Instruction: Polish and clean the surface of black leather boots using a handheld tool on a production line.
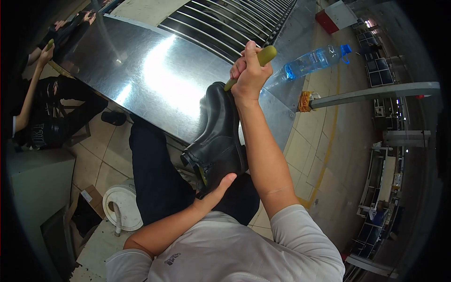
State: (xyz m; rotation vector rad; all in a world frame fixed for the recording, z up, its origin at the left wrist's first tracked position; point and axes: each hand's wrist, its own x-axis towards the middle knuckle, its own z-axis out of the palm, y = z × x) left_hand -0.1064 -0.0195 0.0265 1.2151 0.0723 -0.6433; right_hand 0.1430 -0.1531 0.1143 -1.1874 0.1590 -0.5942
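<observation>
A black ankle boot (220, 136) is tilted over the table's near edge, toe pointing away from me and its opening toward my lap. My left hand (215, 191) grips it near the heel, thumb along the side and the other fingers hidden beneath. In my right hand (250, 75), closed in a fist with the thumb up, is an olive-green bar-shaped tool (267, 55). One rounded end sticks out above the fist; the lower end meets the boot's edge at the toe, or comes very close to it.
The shiny metal table (112, 61) borders a roller conveyor (206, 21). A clear blue-capped bottle (312, 62) lies at the right. At far left a co-worker's hand (46, 55) holds a similar green tool. A white round lid (123, 214) and an open carton (89, 204) are at lower left.
</observation>
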